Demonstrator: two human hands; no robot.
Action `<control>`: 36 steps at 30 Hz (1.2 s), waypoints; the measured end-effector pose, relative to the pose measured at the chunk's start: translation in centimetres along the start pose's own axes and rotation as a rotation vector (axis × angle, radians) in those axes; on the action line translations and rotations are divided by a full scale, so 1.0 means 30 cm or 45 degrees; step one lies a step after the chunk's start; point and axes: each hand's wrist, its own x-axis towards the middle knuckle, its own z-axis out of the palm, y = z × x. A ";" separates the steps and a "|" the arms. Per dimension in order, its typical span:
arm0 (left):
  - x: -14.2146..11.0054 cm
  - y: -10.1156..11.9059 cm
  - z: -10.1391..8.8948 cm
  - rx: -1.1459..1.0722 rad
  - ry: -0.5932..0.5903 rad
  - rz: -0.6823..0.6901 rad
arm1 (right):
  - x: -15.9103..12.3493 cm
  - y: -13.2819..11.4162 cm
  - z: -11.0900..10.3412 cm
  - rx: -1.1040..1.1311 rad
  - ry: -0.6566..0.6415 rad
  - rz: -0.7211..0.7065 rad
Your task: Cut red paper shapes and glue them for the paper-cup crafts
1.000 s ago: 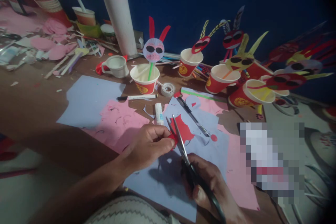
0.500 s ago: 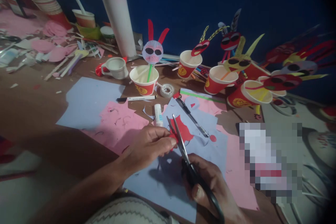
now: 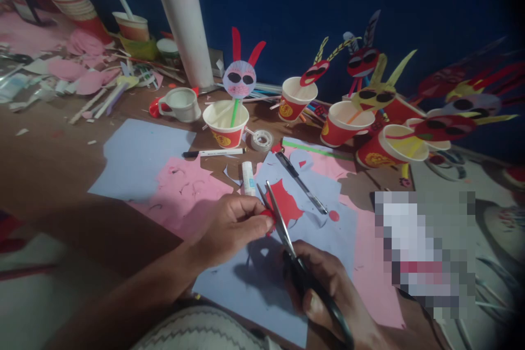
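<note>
My left hand (image 3: 235, 224) pinches a small piece of red paper (image 3: 269, 215) between thumb and fingers. Black-handled scissors (image 3: 283, 219) are gripped in my right hand (image 3: 324, 279), their blades slightly apart beside the red piece. Behind the blades, a larger scrap of red paper (image 3: 289, 205) with a cut edge lies on light blue paper (image 3: 262, 306). A white glue stick (image 3: 248, 179) stands just beyond my left hand. A black pen (image 3: 301, 183) rests on the blue paper to the right of the scissors.
Several red-and-white paper cups (image 3: 225, 131) with paper faces on straws line the back. A tape roll (image 3: 261, 140), a marker (image 3: 215, 153) and a white mug (image 3: 184, 105) lie nearer. Paper scraps (image 3: 90, 82) cover the left. A tall white cylinder (image 3: 184, 27) stands behind.
The scissors' tips and the red piece have shifted slightly left. Both hands keep nearly the same places and holds.
</note>
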 end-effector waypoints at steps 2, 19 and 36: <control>0.003 0.002 -0.003 -0.001 -0.029 -0.012 | -0.001 0.004 -0.004 -0.033 -0.013 -0.008; 0.010 0.012 -0.016 -0.088 -0.087 -0.087 | -0.005 0.011 -0.028 0.067 -0.016 0.039; 0.015 0.018 -0.023 -0.179 -0.078 -0.204 | -0.014 -0.007 -0.051 -0.017 0.010 0.102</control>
